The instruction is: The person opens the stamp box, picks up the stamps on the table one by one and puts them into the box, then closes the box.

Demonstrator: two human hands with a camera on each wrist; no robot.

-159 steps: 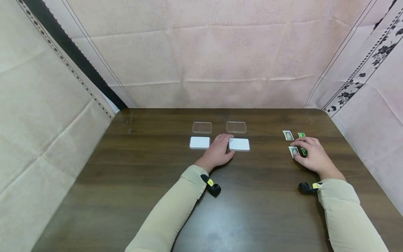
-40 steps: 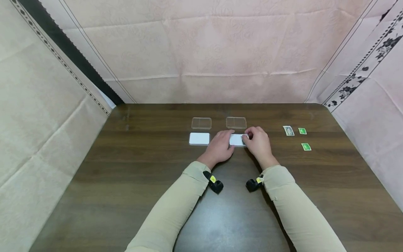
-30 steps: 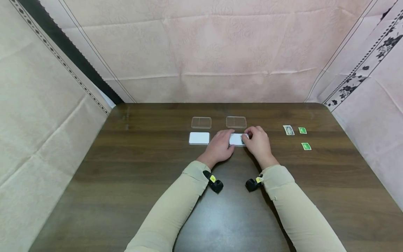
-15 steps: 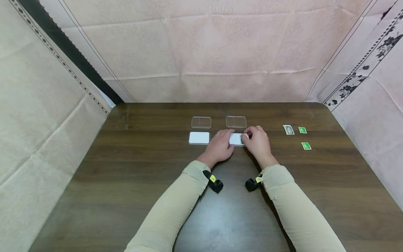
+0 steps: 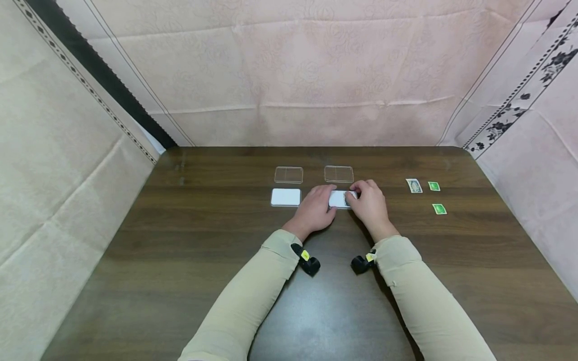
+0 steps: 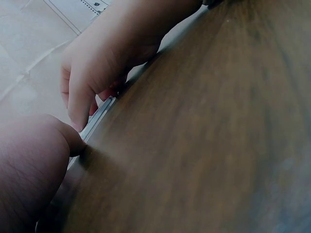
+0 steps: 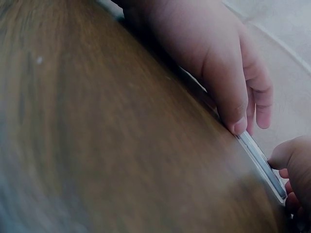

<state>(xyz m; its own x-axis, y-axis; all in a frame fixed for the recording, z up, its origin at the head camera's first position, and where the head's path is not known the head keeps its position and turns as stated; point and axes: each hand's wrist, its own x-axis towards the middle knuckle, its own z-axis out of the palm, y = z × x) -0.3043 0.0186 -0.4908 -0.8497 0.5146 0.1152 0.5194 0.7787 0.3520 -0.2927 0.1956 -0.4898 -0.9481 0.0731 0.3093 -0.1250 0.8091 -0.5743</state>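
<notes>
The right hand's [image 5: 371,206] bent fingers and thumb hold a small patterned stamp [image 5: 346,199] at the right end of a shallow clear case [image 7: 260,164] filled with a white insert [image 5: 337,198]. The left hand's [image 5: 317,207] thumb and fingers grip the case's left end. Leftward lies a second white-filled case [image 5: 285,197]; behind both, two transparent covers [image 5: 289,175]. Well to the right, one blue-grey stamp [image 5: 414,186] and two green stamps [image 5: 439,209] lie on the table [image 5: 135,260].

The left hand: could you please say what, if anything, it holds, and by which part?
The left hand holds the white-topped case by its left end, across its width.
</notes>
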